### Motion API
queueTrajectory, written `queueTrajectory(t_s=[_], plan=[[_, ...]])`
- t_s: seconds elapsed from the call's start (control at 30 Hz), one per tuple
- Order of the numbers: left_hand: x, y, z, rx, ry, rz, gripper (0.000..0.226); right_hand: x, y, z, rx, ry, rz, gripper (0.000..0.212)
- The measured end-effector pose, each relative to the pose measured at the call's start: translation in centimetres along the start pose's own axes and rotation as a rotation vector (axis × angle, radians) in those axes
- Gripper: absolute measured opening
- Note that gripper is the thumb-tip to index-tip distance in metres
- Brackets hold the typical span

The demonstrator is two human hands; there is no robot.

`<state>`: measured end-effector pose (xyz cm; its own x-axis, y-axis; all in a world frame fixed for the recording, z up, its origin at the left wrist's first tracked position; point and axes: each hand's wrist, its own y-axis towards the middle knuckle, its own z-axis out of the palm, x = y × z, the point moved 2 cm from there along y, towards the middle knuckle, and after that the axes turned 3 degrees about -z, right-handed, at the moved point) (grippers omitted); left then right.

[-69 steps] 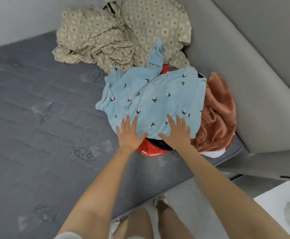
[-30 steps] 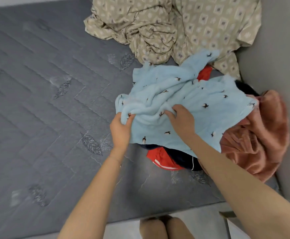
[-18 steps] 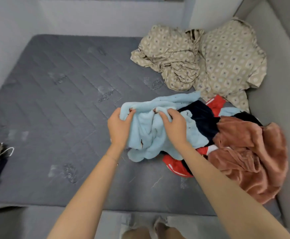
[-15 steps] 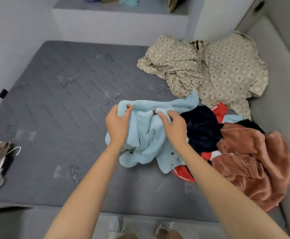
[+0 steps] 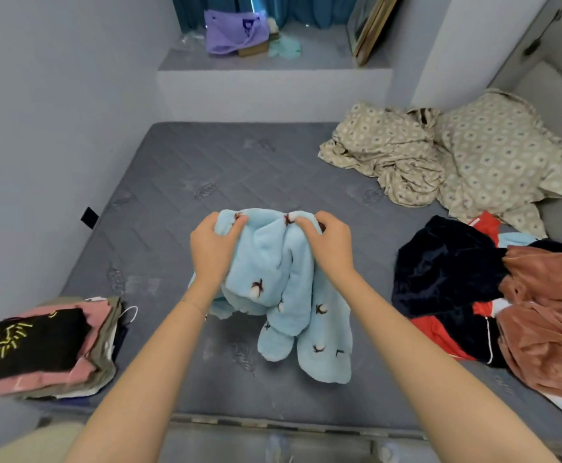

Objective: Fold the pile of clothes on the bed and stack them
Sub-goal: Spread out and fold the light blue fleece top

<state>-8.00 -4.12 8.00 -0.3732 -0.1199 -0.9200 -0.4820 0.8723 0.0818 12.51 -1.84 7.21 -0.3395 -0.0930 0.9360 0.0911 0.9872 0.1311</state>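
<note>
The left hand (image 5: 211, 250) and the right hand (image 5: 331, 248) each grip the top edge of a light blue fleece garment (image 5: 293, 302). The fingers (image 5: 236, 228) of both are curled tight into bunched fabric, and the two grips sit close together with a fold of fleece between them. The garment (dotted with small dark-and-white sprig motifs) hangs down below the fingers, and its lower ends lie crumpled on the grey mattress (image 5: 206, 175) of the bed, nearer the person than the fingers are. To the left of the fingers and nearer the person, at the mattress edge, sits a stack of folded clothes (image 5: 82, 355) with a black piece with yellow lettering (image 5: 22, 342) on top. To the right of the fingers, well apart from them, lies the unfolded pile: a navy garment (image 5: 446, 269) over a red garment (image 5: 440, 335), with a rust velvet garment (image 5: 547, 329) touching them on the far right. Beyond the fingers and to the right, crumpled beige patterned bedding (image 5: 440, 162) lies at the far corner of the mattress. Farther beyond the fingers, a purple bag (image 5: 236, 31) sits on a raised ledge (image 5: 272, 81).
</note>
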Motion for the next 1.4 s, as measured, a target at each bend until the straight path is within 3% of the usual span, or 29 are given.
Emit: queueTrajectory(t_s=[0.5,0.67,0.8,0.97,1.3,1.4], plan=[[5.3,5.2,-13.5,-0.235,-0.028,-0.027,0.037,5.8,-0.8,13.1,0.167,-0.004,-0.052,0.050],[7.6,7.9,-15.2,-0.207,-0.056,-0.039,0.046,4.7,-1.4,16.1,0.177,-0.022,-0.001,0.049],[10.9,11.2,-15.4,-0.122,-0.058,-0.076,0.047,3.0,-1.9,19.4,0.206,-0.077,0.066,0.050],[15.3,15.0,-15.7,0.100,0.010,-0.097,0.047,0.8,-3.1,23.8,0.202,-0.166,0.221,0.048],[20.7,16.7,-12.5,0.564,0.109,0.000,0.042,-1.6,-3.2,29.4,0.098,-0.153,0.391,0.018],[23.6,16.6,-12.5,0.576,0.136,-0.019,0.032,-3.9,-3.5,30.7,0.104,-0.155,0.435,0.018]])
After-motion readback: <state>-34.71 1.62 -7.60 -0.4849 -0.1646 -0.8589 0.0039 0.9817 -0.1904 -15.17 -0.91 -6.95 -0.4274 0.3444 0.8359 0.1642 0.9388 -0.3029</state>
